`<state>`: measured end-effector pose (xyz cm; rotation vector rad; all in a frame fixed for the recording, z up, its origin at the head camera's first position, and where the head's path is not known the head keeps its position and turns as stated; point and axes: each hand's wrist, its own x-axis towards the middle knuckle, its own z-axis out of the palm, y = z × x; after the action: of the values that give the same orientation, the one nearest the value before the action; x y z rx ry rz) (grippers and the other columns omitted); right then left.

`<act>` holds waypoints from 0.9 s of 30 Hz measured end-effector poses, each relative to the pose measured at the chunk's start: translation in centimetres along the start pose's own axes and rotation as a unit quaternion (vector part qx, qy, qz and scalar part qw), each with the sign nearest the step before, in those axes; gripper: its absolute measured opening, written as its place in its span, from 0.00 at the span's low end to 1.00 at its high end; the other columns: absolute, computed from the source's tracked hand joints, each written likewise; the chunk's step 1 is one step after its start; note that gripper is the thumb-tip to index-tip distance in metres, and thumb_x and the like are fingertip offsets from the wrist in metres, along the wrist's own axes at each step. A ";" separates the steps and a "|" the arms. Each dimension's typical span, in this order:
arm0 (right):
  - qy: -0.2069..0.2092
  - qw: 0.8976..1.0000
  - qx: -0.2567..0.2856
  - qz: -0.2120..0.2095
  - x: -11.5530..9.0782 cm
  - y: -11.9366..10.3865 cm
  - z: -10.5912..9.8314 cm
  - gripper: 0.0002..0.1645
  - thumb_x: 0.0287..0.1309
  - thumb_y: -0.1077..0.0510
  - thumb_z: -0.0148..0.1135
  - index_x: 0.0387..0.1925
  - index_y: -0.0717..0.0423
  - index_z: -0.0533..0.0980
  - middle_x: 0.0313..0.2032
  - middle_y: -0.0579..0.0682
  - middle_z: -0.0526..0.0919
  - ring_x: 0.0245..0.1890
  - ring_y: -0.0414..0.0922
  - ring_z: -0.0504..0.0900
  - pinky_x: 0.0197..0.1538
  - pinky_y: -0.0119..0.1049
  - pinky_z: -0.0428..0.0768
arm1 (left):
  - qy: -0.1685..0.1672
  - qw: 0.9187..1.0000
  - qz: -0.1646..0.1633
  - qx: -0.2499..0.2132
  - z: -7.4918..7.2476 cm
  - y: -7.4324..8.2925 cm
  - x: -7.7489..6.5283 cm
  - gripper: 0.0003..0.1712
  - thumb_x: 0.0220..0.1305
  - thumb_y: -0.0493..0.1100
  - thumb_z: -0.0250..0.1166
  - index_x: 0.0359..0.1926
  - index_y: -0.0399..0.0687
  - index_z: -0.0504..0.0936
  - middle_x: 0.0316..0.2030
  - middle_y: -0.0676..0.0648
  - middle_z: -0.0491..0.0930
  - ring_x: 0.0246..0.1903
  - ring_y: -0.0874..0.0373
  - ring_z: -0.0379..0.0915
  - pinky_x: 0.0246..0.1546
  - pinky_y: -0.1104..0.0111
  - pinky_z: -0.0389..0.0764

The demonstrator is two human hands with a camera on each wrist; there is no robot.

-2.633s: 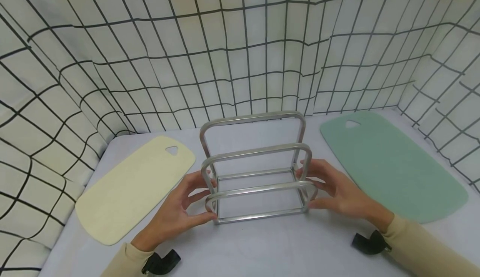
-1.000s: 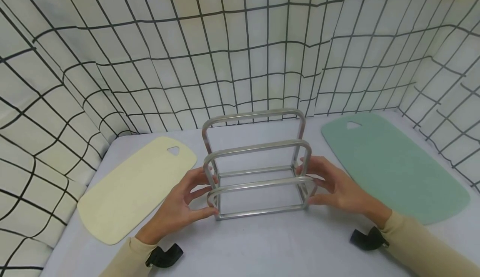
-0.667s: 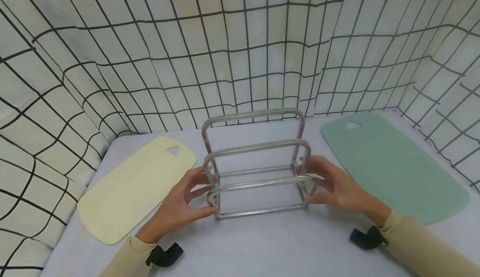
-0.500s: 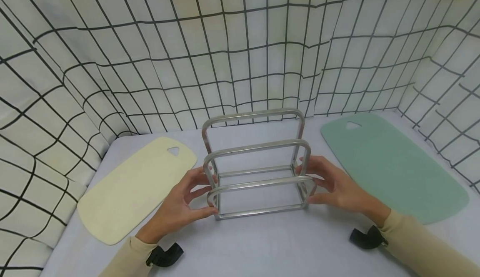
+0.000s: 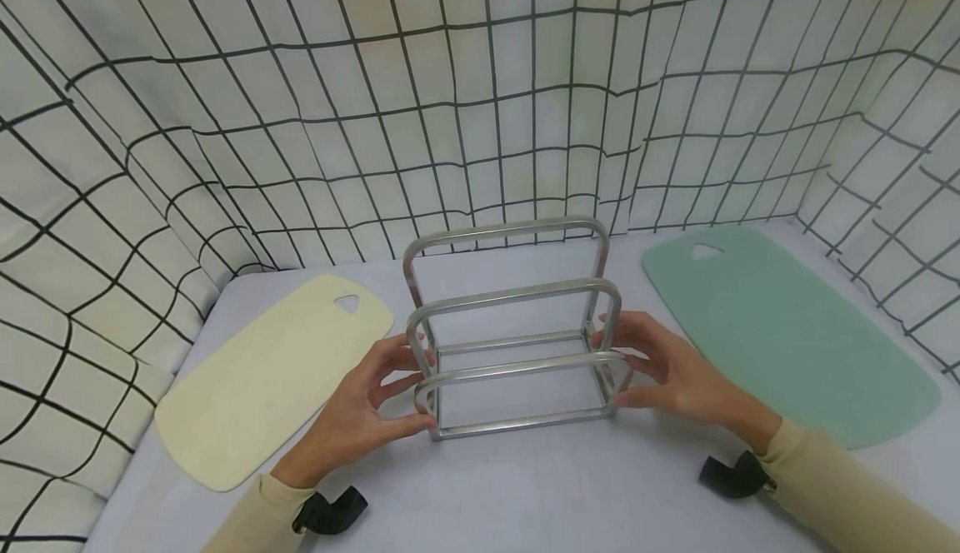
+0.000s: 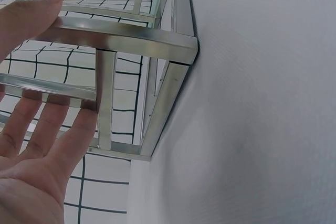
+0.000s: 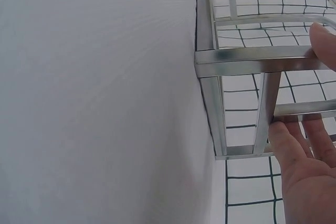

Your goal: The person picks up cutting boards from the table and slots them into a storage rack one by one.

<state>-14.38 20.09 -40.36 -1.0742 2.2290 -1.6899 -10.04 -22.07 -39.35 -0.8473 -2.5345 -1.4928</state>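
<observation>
A silver metal cutting board rack [image 5: 525, 365] with three rounded arches, tallest at the back, stands upright on the table. My left hand [image 5: 348, 420] holds its left end, thumb on the front bar and fingers curled at the middle arch. At the opposite end my right hand [image 5: 690, 382] grips it the same way. In the left wrist view, the left hand's fingertips [image 6: 86, 108] reach behind a side bar of the rack [image 6: 126, 35]. The right wrist view shows the right hand [image 7: 310, 182] with its fingers under a bar of the rack [image 7: 252, 59].
A cream cutting board [image 5: 262, 386] lies flat on the left, its handle hole toward the rack. On the right lies a larger green cutting board [image 5: 787, 336]. White cloth with a black grid [image 5: 480, 87] encloses the back and sides of the white table [image 5: 525, 495].
Compared with 2.6 seconds ago, the rack and both hands sit slightly farther back. Over the last second no clear movement shows. Both boards lie where they were.
</observation>
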 end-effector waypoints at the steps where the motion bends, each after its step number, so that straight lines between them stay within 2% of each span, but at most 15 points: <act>1: 0.000 1.000 0.000 -0.001 0.0 0.0 0.0 0.48 0.53 0.71 0.74 0.72 0.69 0.59 0.65 0.65 0.74 0.69 0.34 0.74 0.69 0.23 0.74 | 0.000 1.000 0.000 -0.001 0.0 0.0 0.0 0.52 0.50 0.34 0.81 0.73 0.39 0.63 0.58 0.42 0.79 0.59 0.71 0.75 0.62 0.65 0.83; 5: 0.000 1.000 0.004 0.000 0.0 0.0 0.0 0.48 0.53 0.72 0.74 0.72 0.69 0.59 0.66 0.65 0.74 0.69 0.34 0.74 0.70 0.23 0.74 | 0.000 1.000 0.001 -0.006 0.0 -0.1 0.0 0.52 0.50 0.34 0.81 0.73 0.39 0.63 0.58 0.41 0.79 0.59 0.70 0.76 0.62 0.69 0.82; 20: 0.001 1.000 -0.003 0.010 0.0 0.0 -0.1 0.48 0.53 0.71 0.74 0.72 0.68 0.60 0.65 0.67 0.73 0.69 0.32 0.74 0.69 0.22 0.73 | -0.001 1.000 0.004 -0.011 0.0 -0.2 0.2 0.52 0.50 0.34 0.81 0.73 0.40 0.63 0.58 0.39 0.79 0.59 0.66 0.77 0.62 0.59 0.83; 27: 0.000 1.000 -0.010 0.008 0.1 0.1 -0.2 0.48 0.53 0.71 0.74 0.72 0.67 0.60 0.65 0.67 0.73 0.68 0.33 0.74 0.70 0.23 0.72 | -0.003 1.000 0.007 -0.009 -0.1 -0.3 0.3 0.52 0.50 0.34 0.81 0.73 0.40 0.63 0.58 0.39 0.79 0.59 0.65 0.78 0.62 0.67 0.82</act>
<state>-14.61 20.19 -40.31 -1.0574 2.2529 -1.6646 -10.45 -22.14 -39.44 -0.8734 -2.5174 -1.5136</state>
